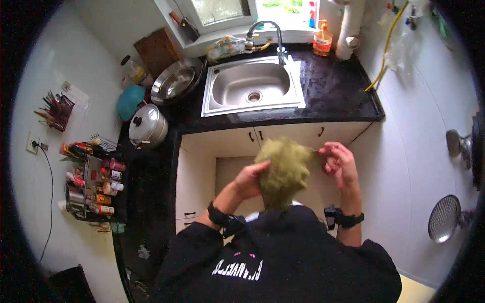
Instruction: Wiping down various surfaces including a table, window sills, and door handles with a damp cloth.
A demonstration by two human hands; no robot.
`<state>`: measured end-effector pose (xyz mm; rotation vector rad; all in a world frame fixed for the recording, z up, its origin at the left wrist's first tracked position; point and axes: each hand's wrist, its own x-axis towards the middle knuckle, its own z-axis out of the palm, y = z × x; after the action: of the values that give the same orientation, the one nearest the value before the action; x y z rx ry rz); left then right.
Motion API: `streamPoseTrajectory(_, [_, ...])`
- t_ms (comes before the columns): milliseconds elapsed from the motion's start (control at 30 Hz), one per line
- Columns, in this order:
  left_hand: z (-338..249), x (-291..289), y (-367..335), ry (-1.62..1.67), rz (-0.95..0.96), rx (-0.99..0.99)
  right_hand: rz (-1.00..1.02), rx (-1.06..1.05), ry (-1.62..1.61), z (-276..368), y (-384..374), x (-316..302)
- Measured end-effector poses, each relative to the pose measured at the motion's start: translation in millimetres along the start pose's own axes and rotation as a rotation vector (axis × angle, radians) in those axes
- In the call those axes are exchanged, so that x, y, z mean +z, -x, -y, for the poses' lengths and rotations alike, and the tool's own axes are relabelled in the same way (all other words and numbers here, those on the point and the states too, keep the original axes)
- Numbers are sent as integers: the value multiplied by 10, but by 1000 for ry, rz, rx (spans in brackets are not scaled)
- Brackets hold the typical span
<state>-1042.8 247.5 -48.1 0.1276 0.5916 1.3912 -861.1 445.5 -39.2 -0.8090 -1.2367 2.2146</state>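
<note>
A yellowish-green, fuzzy, lumpy bundle (283, 171) is up in front of my chest, between my two hands; its exact kind does not show. My left hand (248, 180) holds it from the left side, the thumb lying against its surface. At its upper right, my right hand (339, 160) is raised with thumb and forefinger pinched together beside the bundle's edge. What sits in that pinch is too small to make out. Both wrists wear black bands, and the bundle's lower end meets my black shirt.
Ahead, a steel sink (298, 96) with a curved faucet (265, 25) is set in a black counter (333, 81). A lidded pot (147, 126) and a wok (177, 83) stand left of it. An orange soap bottle (322, 40) and a bottle rack (93, 182) flank the area.
</note>
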Motion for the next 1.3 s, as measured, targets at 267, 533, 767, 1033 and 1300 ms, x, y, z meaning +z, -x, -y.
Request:
streamPoseTrajectory(267, [-1667, -807, -207, 85, -100, 274, 121, 107, -59, 30, -1363, 521])
streamPoseTrajectory(533, [-3115, -1859, -1299, 110, -228, 285, -78, 62, 12, 84, -2464, 701])
streamPoseTrajectory(767, [-3641, -2551, -2281, 213, -211, 129, -149, 25, 313, 242, -3716, 767])
streamPoseTrajectory(1033, [-3932, -2513, -2827, 163, -332, 157, -188, -344, 1399, -57, -5516, 733])
streamPoseTrajectory(1300, [-3995, -2389, -3223, 199, -331, 256, -233, -630, 1295, -248, -5659, 531])
